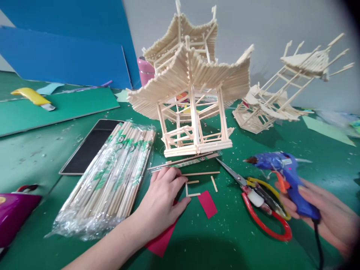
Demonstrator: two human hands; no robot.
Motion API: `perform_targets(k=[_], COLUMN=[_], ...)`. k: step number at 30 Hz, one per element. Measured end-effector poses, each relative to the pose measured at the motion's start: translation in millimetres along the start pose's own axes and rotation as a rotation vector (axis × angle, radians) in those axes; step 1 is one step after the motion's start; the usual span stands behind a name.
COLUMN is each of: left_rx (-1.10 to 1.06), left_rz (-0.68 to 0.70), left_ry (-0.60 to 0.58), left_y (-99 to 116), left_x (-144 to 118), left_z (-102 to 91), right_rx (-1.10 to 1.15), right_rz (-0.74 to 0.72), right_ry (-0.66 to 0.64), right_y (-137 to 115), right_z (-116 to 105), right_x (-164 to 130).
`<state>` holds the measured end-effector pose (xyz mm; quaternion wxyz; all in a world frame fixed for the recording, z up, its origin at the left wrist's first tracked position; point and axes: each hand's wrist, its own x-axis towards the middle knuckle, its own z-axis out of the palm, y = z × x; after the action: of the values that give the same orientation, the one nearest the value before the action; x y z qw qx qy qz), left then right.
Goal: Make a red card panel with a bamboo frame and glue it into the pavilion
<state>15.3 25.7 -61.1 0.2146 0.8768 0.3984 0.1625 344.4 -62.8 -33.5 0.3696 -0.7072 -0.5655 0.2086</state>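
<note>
Step in hand (a judgement): joining the stick assembly (186, 189), lower centre. Left hand (161, 197) rests against it, thumb and forefinger spread; right hand (327, 205), lower right, grasps the glue gun (295, 185). Next move likely requires glue at a joint.

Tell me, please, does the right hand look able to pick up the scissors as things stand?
Probably not: the right hand is closed around the glue gun. The scissors lie close beside it, so putting down the glue gun would likely free the way.
</note>
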Motion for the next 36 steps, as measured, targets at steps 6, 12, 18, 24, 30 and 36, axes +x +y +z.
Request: perform_targets(k=[6, 12, 18, 24, 30, 36], left_rx=[0.002, -0.011, -0.016, -0.002, 0.005, -0.006], left_rz=[0.006, 0.019, 0.017, 0.018, 0.012, -0.002], left_ry=[0.009, 0.025, 0.015, 0.009, 0.008, -0.011], left_y=[-1, -2, -2, -3, -3, -2], left_x=[0, -1, 0, 0, 0, 1], left_z=[0.0, 0.3, -0.2, 0.9, 1.6, 0.6], right_rx=[0.372, 0.06, -0.315, -0.407, -0.414, -0.41], right_rz=[0.14, -0.099, -0.296, -0.352, -0.326, -0.289], right_ry=[-0.41, -0.416, -0.303, -0.323, -0.366, -0.377], right_y=[-17, -30, -42, -45, -35, -31], right_z=[20, 41, 59, 69, 69, 65], right_x=[-20, -33, -34, -30, -33, -35])
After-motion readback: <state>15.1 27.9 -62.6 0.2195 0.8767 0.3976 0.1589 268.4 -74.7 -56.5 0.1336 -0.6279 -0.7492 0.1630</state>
